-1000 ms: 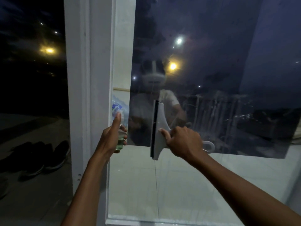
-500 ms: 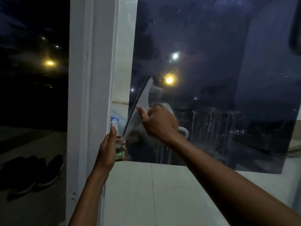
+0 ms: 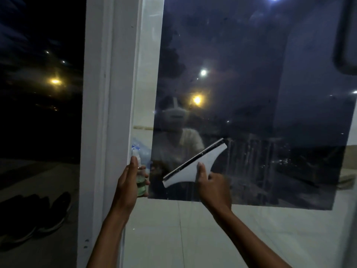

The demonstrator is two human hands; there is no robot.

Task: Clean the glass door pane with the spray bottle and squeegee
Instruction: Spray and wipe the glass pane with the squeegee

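Right hand [image 3: 213,187] wrapped round the white squeegee [image 3: 197,165], thumb up its body; blade tilted, against the dark glass pane [image 3: 251,84]. Left hand [image 3: 126,187] clasps small spray bottle [image 3: 140,179] beside the white door frame [image 3: 108,113]. Shoes [image 3: 48,215] on floor, far left.

Night is dimming the whole head view, and grain is softening every edge. Street lamps [image 3: 55,81] are glowing orange far left, and the glass pane [image 3: 251,93] is mirroring more lights as flaring glare. The white door frame [image 3: 100,132] is bowing slightly, perhaps from lens distortion.
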